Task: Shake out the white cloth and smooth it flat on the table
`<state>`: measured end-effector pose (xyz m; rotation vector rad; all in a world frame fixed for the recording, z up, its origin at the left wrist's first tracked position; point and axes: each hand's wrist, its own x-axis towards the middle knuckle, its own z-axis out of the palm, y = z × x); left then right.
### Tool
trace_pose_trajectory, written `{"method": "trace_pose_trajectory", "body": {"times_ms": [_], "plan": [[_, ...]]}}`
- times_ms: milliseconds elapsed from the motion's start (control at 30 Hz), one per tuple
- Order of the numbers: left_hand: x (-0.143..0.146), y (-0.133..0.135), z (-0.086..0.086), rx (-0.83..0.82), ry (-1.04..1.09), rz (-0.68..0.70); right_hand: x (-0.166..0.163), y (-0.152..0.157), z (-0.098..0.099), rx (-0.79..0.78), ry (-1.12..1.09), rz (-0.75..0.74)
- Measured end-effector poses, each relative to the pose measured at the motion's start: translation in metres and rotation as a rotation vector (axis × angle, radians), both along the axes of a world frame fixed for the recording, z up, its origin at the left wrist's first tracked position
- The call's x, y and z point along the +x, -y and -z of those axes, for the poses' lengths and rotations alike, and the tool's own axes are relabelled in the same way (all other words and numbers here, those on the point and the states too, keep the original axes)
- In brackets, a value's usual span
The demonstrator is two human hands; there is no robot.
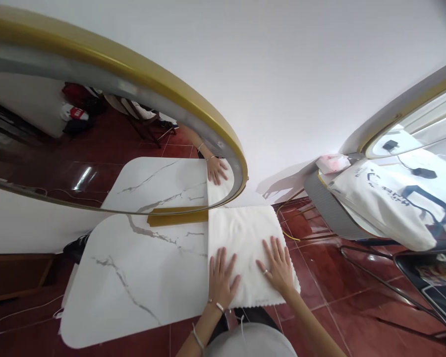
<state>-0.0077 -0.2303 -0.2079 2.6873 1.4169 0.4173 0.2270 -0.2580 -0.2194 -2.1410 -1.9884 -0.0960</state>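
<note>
A white cloth (245, 225) with scalloped edges lies over the right end of the white marbled table (141, 282). My left hand (222, 277) rests flat on the cloth near its left edge, fingers spread, a bracelet at the wrist. Farther right, my right hand (277, 265) presses flat on the same cloth, fingers apart, with a ring on one finger. Soft wrinkles run across the cloth beyond my hands. Its right border hangs slightly past the table's rounded end.
A large gold-framed mirror (193, 96) leans over the table's back and reflects one hand. To the right, a second table (329, 208) holds a white tote bag (382, 198) and a tissue pack (332, 162). A black chair (412, 267) stands on the red tiled floor (315, 277).
</note>
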Motion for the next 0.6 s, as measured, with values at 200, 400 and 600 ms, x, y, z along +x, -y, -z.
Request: {"method": "trace_pose_trajectory", "body": {"times_ms": [200, 400, 600], "plan": [[0.003, -0.023, 0.010, 0.032, 0.020, -0.028, 0.007, -0.028, 0.008, 0.021, 0.044, -0.019], [0.035, -0.097, 0.002, -0.058, 0.067, -0.087, 0.029, -0.115, 0.004, -0.056, 0.042, 0.004], [0.032, -0.092, 0.005, -0.074, 0.063, -0.076, 0.028, -0.108, 0.002, -0.017, 0.019, -0.011]]}}
